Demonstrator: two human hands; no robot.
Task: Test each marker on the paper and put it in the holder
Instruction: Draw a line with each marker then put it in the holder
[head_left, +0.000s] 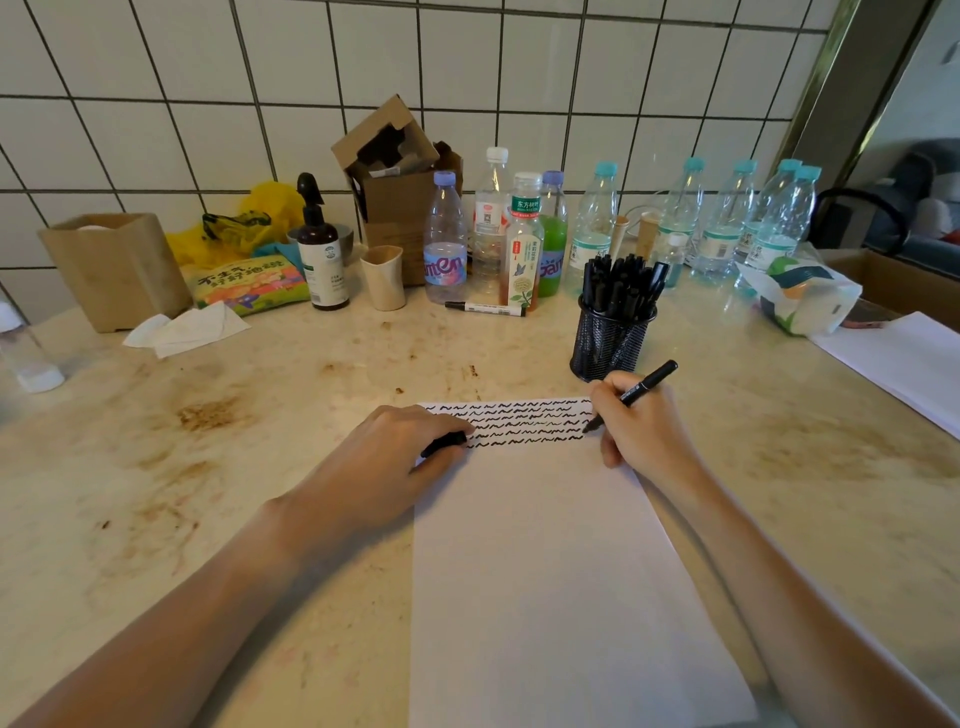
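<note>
Testing now: right hand (636, 434) pinching black marker (641, 389), tip on paper (545, 571) at desk's (234, 467) near-middle; left hand (400, 457) gripping cap (441, 445). Next, probably: recapping, then into mesh holder (610, 340) just beyond.

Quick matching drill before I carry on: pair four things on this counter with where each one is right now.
1. black marker
2. black marker cap
3. black mesh holder
4. white-barrelled marker

A. lying by the bottles
B. standing behind the white paper, full of markers
C. gripped in the left hand
D. held in the right hand, tip on the paper

Pairs: 1-D, 2-C, 3-B, 4-A
</note>
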